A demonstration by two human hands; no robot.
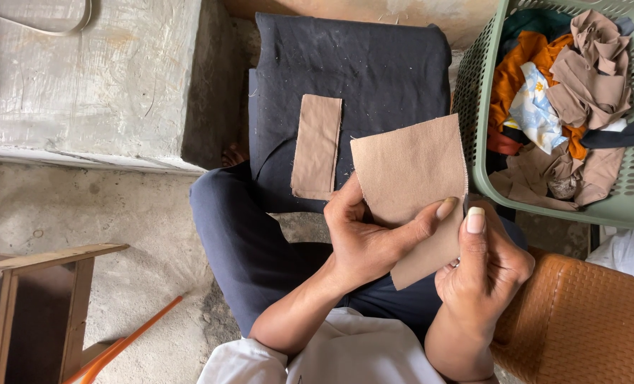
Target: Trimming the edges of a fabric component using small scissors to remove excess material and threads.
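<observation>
Holding a tan fabric piece point(409, 185) up over the lap, both hands are closed on its lower part. The left hand point(363, 238) pinches the piece's lower left edge, thumb stretched across the face of the cloth and fingers curled behind. The right hand point(484, 267) grips the lower right edge, thumb upright against the cloth; its other fingers are hidden behind the piece, so how tightly they close is hard to say. The piece hangs slightly tilted, its top right corner near the rim of the green laundry basket point(473, 153).

A narrower tan strip point(317, 146) lies flat on the dark cloth pad point(381, 64), near that pad's front left part and apart from the held piece.

Judging from the grip, the work is inspecting or squaring the piece. It would go best with the cloth kept taut between the two thumbs, edges level, and clear of the scraps point(590, 67) heaped in the basket so nothing snags.
</observation>
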